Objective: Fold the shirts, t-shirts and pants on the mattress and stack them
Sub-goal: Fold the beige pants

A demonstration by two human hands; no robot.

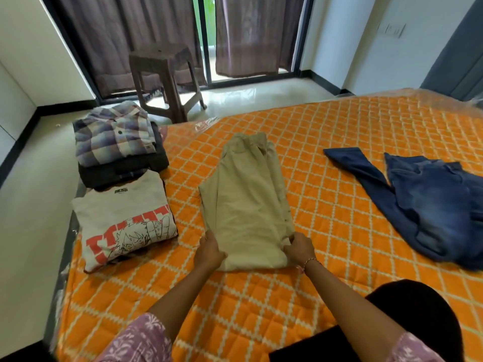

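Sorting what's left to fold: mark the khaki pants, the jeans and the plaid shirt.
khaki pants [245, 205]: head view, middle of the leg panel.
jeans [431, 205]: head view, faded seat area.
plaid shirt [115, 134]: head view, button placket.

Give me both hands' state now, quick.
Left hand: grips the near left edge of the khaki pants.
Right hand: grips their near right edge.
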